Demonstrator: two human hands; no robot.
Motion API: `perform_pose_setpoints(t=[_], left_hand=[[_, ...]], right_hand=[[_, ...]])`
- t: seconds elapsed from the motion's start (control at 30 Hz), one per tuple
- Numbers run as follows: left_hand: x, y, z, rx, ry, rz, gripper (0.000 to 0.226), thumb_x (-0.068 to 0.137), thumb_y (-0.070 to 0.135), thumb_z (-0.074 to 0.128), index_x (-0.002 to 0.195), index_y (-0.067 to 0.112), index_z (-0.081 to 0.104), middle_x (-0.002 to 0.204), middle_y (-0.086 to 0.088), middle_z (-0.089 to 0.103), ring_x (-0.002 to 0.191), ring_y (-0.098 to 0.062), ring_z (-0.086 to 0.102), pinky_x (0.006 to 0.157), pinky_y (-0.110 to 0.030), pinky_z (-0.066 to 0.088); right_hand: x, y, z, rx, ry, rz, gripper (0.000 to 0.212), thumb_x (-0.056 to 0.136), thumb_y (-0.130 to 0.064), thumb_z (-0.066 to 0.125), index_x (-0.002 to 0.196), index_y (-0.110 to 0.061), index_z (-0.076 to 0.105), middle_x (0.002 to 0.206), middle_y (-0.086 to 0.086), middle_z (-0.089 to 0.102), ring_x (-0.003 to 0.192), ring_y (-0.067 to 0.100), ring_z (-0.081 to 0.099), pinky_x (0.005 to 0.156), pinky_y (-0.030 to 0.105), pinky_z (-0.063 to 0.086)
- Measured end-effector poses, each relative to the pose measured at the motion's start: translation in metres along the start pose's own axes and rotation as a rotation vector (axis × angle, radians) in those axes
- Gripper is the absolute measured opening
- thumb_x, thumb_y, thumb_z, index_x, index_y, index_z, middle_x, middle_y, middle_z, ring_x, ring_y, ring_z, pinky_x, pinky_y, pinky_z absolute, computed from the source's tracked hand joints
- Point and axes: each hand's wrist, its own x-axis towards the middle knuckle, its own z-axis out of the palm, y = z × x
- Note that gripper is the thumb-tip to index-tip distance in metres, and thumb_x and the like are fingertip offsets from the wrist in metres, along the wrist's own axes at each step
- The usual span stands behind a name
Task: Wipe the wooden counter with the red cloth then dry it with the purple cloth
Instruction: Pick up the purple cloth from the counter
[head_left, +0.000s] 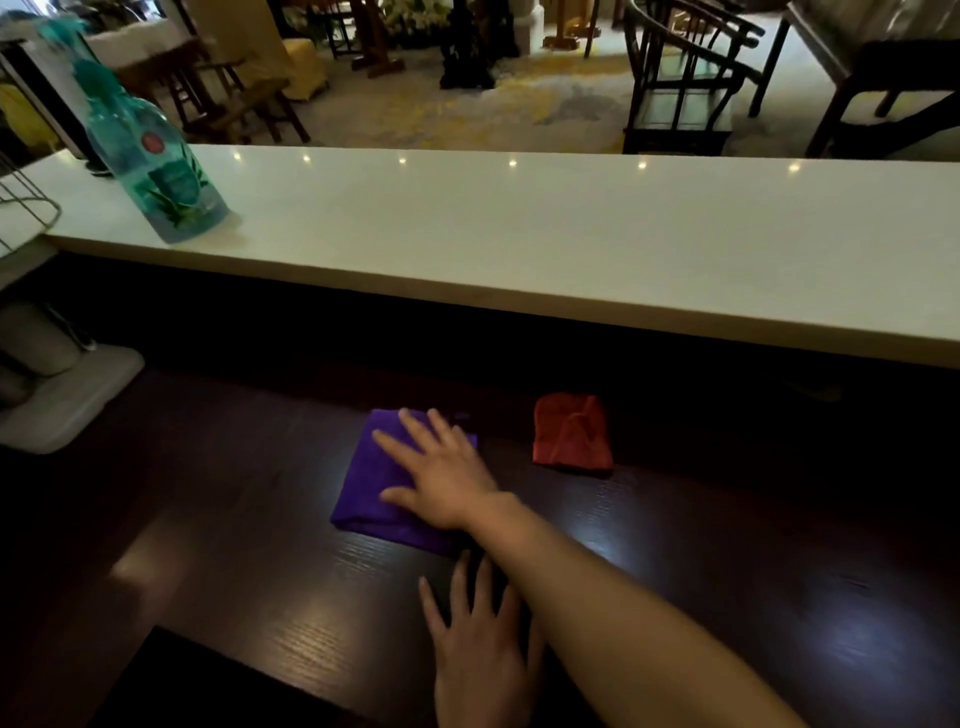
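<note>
A folded purple cloth of soft fabric is laid on the dark, glossy wooden counter, close to the centre of the view. The right hand is placed flat on the cloth's right half, palm down, with the fingers spread wide and pointed toward 11 o'clock; nothing is gripped. The right forearm is extended from the 5 o'clock corner across the counter.

The left hand is rested flat on the bare wood at 6 o'clock from the purple cloth, just beside its near corner. Its fingers are extended, slightly spread and directed toward 12 o'clock, and no object is held. It is partly crossed by the right forearm.

A folded red cloth is located at 2 o'clock from the right hand, apart from the purple cloth, and is touched by neither hand.

A long white raised countertop is positioned beyond the wooden counter at 12 o'clock. A translucent teal plastic spray bottle is stood on it at 10 o'clock.
</note>
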Motion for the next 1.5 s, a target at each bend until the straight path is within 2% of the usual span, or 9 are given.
perform_pose_setpoints(t=[0.1, 0.3, 0.47, 0.8, 0.97, 1.07, 1.17, 1.37, 1.5], left_hand=[[-0.002, -0.011, 0.005, -0.151, 0.215, 0.004, 0.048, 0.067, 0.038, 0.047, 0.095, 0.010, 0.075, 0.106, -0.018, 0.070, 0.109, -0.023, 0.046, 0.107, -0.040, 0.016], [-0.007, -0.016, 0.005, -0.444, 0.400, -0.128, 0.027, 0.076, 0.022, 0.044, 0.074, 0.003, 0.063, 0.085, -0.019, 0.055, 0.076, -0.042, 0.056, 0.079, -0.063, 0.050], [-0.012, -0.017, 0.007, -0.538, 0.446, -0.132, 0.015, 0.076, 0.022, 0.046, 0.085, 0.013, 0.054, 0.089, -0.016, 0.051, 0.081, -0.033, 0.049, 0.078, -0.044, 0.038], [-0.013, -0.009, -0.004, -0.642, 0.388, -0.277, 0.034, 0.072, 0.028, 0.046, 0.085, -0.002, 0.055, 0.092, -0.020, 0.051, 0.083, -0.043, 0.052, 0.079, -0.047, 0.040], [-0.009, -0.009, -0.007, -0.595, 0.327, -0.266, 0.072, 0.067, 0.033, 0.049, 0.123, -0.013, 0.052, 0.125, -0.032, 0.053, 0.113, -0.050, 0.053, 0.097, -0.053, 0.044], [-0.007, -0.007, -0.008, -0.460, 0.228, -0.189, 0.076, 0.065, 0.034, 0.052, 0.131, -0.005, 0.053, 0.126, -0.025, 0.060, 0.116, -0.043, 0.055, 0.096, -0.064, 0.044], [-0.008, -0.006, -0.006, -0.326, 0.163, -0.053, 0.077, 0.065, 0.041, 0.050, 0.132, 0.005, 0.056, 0.128, -0.011, 0.063, 0.124, -0.023, 0.046, 0.104, -0.064, 0.036], [-0.006, -0.007, 0.000, -0.278, 0.077, -0.010, 0.068, 0.063, 0.041, 0.051, 0.128, 0.024, 0.060, 0.130, 0.006, 0.062, 0.128, -0.018, 0.046, 0.109, -0.063, 0.025], [-0.004, -0.003, 0.003, -0.190, 0.035, -0.020, 0.054, 0.069, 0.042, 0.047, 0.117, 0.026, 0.067, 0.128, 0.004, 0.063, 0.125, -0.024, 0.053, 0.108, -0.065, 0.027]], right_hand=[[0.003, 0.000, 0.015, -0.129, -0.100, 0.015, 0.071, 0.088, -0.069, 0.036, 0.150, -0.045, 0.009, 0.162, -0.002, -0.009, 0.146, 0.028, -0.017, 0.117, 0.050, -0.009], [-0.068, 0.036, 0.015, -0.203, -0.004, 0.054, 0.064, 0.095, -0.059, 0.025, 0.152, -0.035, 0.009, 0.162, 0.001, -0.009, 0.146, 0.024, -0.018, 0.117, 0.043, -0.009], [-0.166, 0.057, 0.023, -0.202, 0.045, 0.139, 0.063, 0.094, -0.055, 0.021, 0.152, -0.034, 0.009, 0.161, -0.001, -0.010, 0.145, 0.020, -0.020, 0.119, 0.041, -0.007], [-0.158, 0.043, 0.008, -0.090, 0.144, 0.212, 0.075, 0.086, -0.068, 0.035, 0.150, -0.042, 0.008, 0.162, 0.000, -0.008, 0.147, 0.025, -0.011, 0.117, 0.044, -0.010], [-0.139, 0.043, 0.014, -0.097, 0.195, 0.189, 0.046, 0.090, -0.050, 0.050, 0.132, -0.032, 0.053, 0.160, 0.002, 0.022, 0.146, 0.029, 0.014, 0.116, 0.043, 0.011], [-0.143, 0.041, 0.007, 0.227, 0.369, 0.185, 0.024, 0.092, -0.024, 0.059, 0.113, -0.019, 0.070, 0.141, 0.001, 0.052, 0.135, 0.023, 0.041, 0.113, 0.036, 0.027], [-0.169, 0.034, -0.019, 1.046, 0.629, 0.356, 0.023, 0.090, -0.003, 0.059, 0.104, -0.018, 0.070, 0.113, -0.006, 0.070, 0.107, 0.005, 0.062, 0.098, 0.027, 0.047], [-0.283, 0.088, -0.081, 2.152, 0.884, 0.239, 0.037, 0.092, -0.024, 0.042, 0.115, -0.011, 0.069, 0.121, 0.010, 0.067, 0.114, 0.019, 0.061, 0.091, 0.032, 0.053], [-0.320, 0.122, -0.128, 1.728, 1.143, 0.349, 0.032, 0.094, -0.034, 0.045, 0.107, -0.028, 0.074, 0.115, -0.003, 0.071, 0.108, 0.013, 0.065, 0.086, 0.030, 0.055]])
